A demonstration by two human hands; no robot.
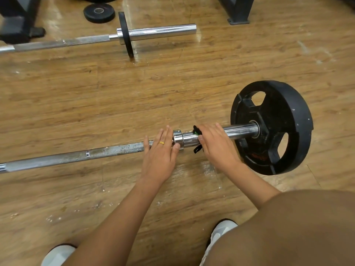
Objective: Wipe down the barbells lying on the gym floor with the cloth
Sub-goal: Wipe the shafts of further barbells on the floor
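Observation:
The near barbell [76,156] lies across the wooden floor, its knurled shaft running left and its chrome sleeve [238,129] carrying a large black plate [272,127] on the right. My left hand [159,152] rests on the shaft just left of the collar [177,138], fingers laid straight over the bar. My right hand [217,143] curls over the sleeve just right of the collar and holds a dark cloth [196,130] with a green patch against the metal. Only the cloth's ends show above and below the sleeve. A second barbell [157,32] lies farther away.
The far barbell carries a thin black plate [125,33]. A small loose plate [99,13] lies flat behind it. Dark machine bases stand at the top left [17,25] and top right [236,10]. My knee [288,227] and white shoes [221,231] are near the bottom.

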